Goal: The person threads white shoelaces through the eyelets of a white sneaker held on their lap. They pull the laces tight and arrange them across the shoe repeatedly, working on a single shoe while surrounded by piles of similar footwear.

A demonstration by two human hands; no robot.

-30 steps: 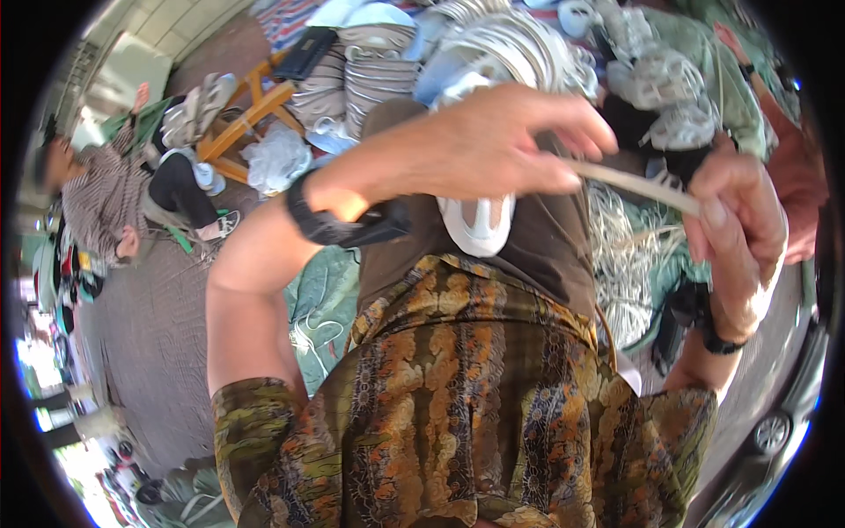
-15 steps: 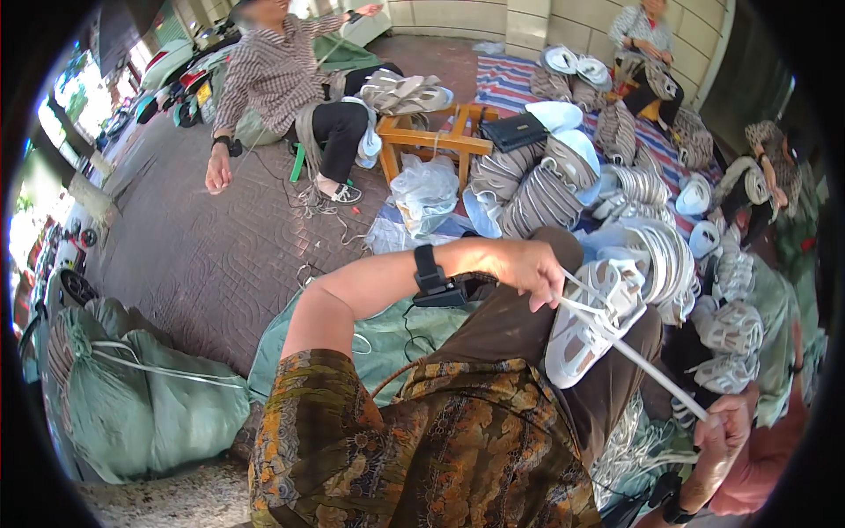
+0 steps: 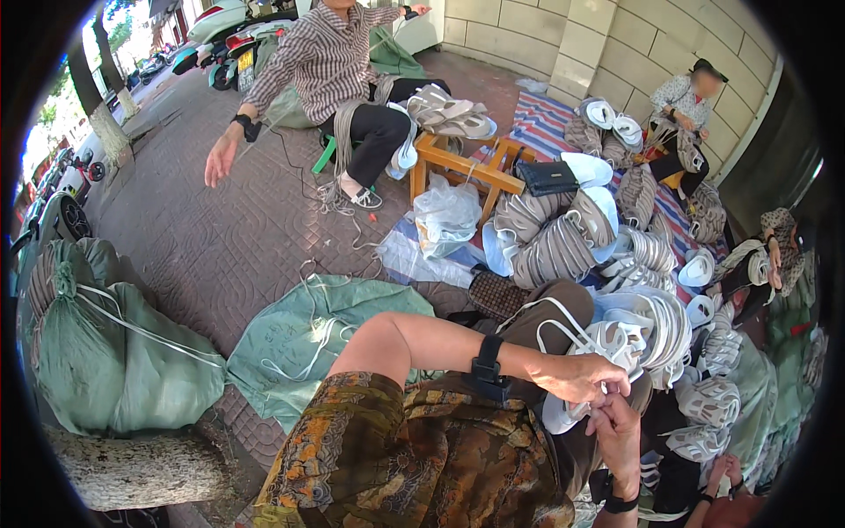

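Left hand (image 3: 581, 378) and right hand (image 3: 616, 427) meeting on white shoe upper (image 3: 563, 412), grip hidden

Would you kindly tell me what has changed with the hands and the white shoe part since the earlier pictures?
The left hand and right hand, earlier apart pulling a strap taut, have come together at the white shoe upper on the lap. The view has swung toward the paved yard. Both hands keep hold of the work.

Sunlit brick paving (image 3: 229, 238) stretches to a tiled wall (image 3: 634, 44); a wooden stool (image 3: 462, 163) stands near a striped mat (image 3: 537, 123).
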